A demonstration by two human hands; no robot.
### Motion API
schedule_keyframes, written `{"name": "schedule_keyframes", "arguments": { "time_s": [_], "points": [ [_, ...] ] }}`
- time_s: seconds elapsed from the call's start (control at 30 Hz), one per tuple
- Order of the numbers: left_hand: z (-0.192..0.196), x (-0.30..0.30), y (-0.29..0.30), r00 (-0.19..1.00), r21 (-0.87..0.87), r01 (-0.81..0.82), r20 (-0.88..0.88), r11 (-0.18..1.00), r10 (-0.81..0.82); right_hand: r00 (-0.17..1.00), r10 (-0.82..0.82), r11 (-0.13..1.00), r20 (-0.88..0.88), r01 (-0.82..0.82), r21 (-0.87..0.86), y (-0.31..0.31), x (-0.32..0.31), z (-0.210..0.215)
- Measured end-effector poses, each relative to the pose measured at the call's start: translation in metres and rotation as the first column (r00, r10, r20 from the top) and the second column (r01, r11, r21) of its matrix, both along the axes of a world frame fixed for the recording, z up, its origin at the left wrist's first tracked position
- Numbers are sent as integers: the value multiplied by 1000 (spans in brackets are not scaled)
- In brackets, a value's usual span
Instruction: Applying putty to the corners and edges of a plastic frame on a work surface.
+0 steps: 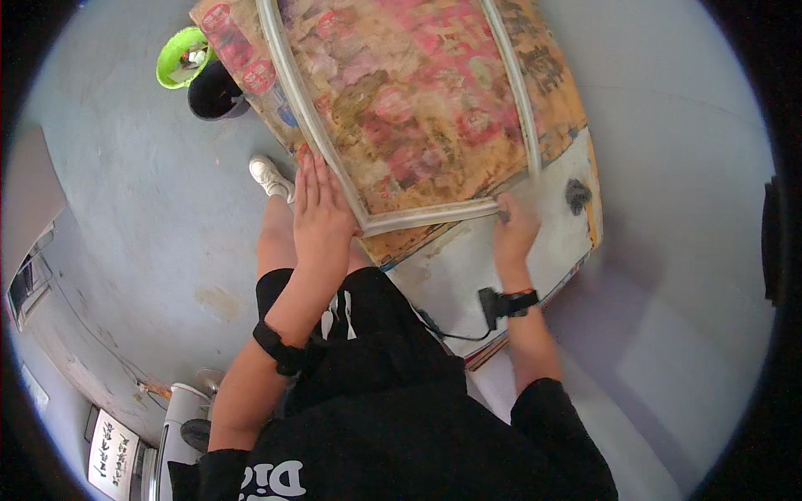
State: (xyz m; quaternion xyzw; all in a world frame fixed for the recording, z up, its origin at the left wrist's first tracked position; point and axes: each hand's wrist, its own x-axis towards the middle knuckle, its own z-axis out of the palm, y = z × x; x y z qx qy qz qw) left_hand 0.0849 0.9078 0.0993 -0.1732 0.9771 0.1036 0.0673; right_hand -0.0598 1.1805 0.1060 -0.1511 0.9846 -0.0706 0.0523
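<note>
pale-grey narrow-sided frame point(430, 217) lay on the stained tan-and-pink cardboard-covered surface point(393, 142); even pressure from the open, flat left hand point(319, 204) probably steadied it best; the blurred right hand point(518, 227) showed no clear grip.

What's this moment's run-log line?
left hand: fingers extended along pale frame | right hand: at frame's near-right corner, blurred | dark clump: on white panel

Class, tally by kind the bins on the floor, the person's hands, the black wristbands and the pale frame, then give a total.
Bins: 2 (green bin, black bin)
Hands: 2 (left hand, right hand)
Wristbands: 2 (left wristband, right wristband)
Frames: 1 (pale frame)
Total: 7
</note>
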Motion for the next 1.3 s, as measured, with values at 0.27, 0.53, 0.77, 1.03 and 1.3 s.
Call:
{"name": "schedule_keyframes", "arguments": {
  "time_s": [0.27, 0.53, 0.77, 1.03, 1.3],
  "points": [
    [39, -6, -13, 983, 172, 42, 170, 984, -72, 985, 149, 982, -91, -158, -105, 15, 7, -11],
    [24, 2, 8, 995, 298, -3, -97, 955, 33, 819, -214, 340, 532, 573, -746, -8, 24, 34],
    [3, -14, -50, 963, 219, 271, -57, 937, -265, 557, 392, -383, 732, 822, -421, -16, 38, 137],
    [12, -67, -164, 764, 16, 635, 133, 772, -631, 655, 490, -634, 576, 721, -280, 8, 58, 172],
    [32, -95, -126, 887, 88, 425, -238, 901, -395, 584, 272, -645, 765, 701, -305, 20, 66, 171]
  ]
}}
